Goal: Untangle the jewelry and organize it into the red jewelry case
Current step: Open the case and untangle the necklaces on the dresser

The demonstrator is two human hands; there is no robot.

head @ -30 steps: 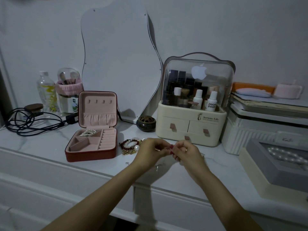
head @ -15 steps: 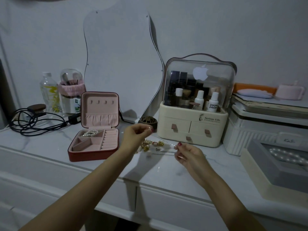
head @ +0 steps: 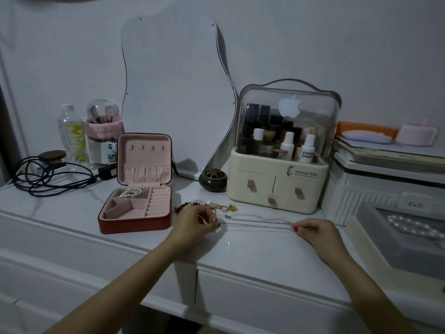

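- Head view: my left hand (head: pixel 196 221) and right hand (head: pixel 313 231) each pinch an end of a thin chain (head: pixel 257 221), drawn straight just above the surface (head: pixel 240 251).
- I judge this the untangling step, with this chain freed.
- The case (head: pixel 134 214) stands open to the left, pearls (head: pixel 128 192) in its back compartment.
- The tangle (head: pixel 212 206) lies behind my left hand.
- Next, carry the chain slack to the case, clear of the tangle.

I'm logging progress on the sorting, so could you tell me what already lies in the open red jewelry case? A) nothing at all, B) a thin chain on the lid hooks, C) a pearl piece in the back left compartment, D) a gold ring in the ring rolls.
C: a pearl piece lies in the back left compartment of the red jewelry case; the ring rolls and lid hooks look bare.
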